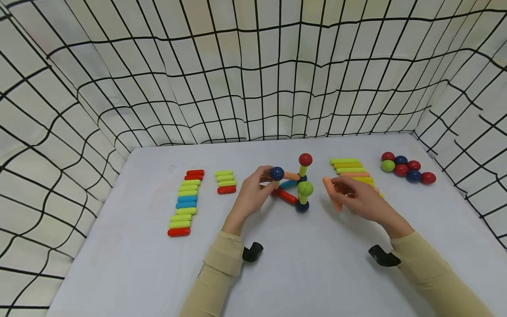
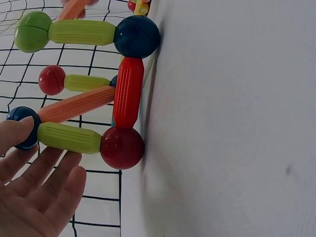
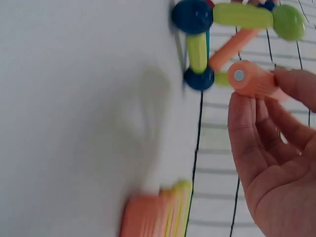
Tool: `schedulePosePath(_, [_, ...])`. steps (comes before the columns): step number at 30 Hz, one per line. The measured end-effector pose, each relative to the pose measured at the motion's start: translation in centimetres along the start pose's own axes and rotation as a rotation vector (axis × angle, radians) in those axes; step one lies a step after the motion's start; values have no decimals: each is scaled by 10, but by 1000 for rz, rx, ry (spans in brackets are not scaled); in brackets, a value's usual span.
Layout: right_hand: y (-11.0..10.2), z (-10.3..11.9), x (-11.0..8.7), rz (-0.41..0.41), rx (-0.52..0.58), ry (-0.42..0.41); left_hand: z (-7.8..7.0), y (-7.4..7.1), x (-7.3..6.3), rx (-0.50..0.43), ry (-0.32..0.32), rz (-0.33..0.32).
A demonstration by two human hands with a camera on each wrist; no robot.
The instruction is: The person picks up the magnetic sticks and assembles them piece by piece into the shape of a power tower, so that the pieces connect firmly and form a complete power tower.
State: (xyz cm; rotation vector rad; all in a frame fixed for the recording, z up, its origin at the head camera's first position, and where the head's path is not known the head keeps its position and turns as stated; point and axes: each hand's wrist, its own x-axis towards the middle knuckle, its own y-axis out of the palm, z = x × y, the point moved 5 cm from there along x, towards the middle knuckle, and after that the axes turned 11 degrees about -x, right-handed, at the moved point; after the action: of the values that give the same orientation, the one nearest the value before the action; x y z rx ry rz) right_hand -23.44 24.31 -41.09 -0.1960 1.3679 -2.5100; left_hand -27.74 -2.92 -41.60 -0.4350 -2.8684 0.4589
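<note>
A build of magnetic sticks and balls stands mid-table, its three green posts topped by a red ball (image 1: 305, 159), a green ball (image 1: 305, 189) and a dark blue ball (image 1: 277, 173). My left hand (image 1: 252, 190) pinches that blue ball between thumb and fingers. From it an orange stick (image 2: 76, 104) slants down to a blue base ball at the back. A red stick (image 2: 129, 93) joins a red base ball (image 2: 122, 147) to another blue one (image 2: 137, 36). To the right of the build, my right hand (image 1: 358, 197) pinches a loose orange stick (image 3: 254, 80), its round metal end showing.
Rows of red, green and blue sticks (image 1: 186, 205) lie at the left, with a shorter row (image 1: 226, 181) beside them. Yellow and orange sticks (image 1: 348, 165) lie behind my right hand. Several loose balls (image 1: 401, 170) cluster at back right. Black netting (image 1: 257, 70) surrounds the white table.
</note>
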Motion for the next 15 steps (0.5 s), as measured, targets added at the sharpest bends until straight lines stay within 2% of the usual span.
schedulePosePath(7, [25,13,39,82,318,142,-1,2,1,-18,9,16])
schedulePosePath(10, [33,13,48,93,372,170,0,2,1,-16,13,23])
schedulePosePath(15, [38,14,55,101,387,168,0,0,0,-11,15,13])
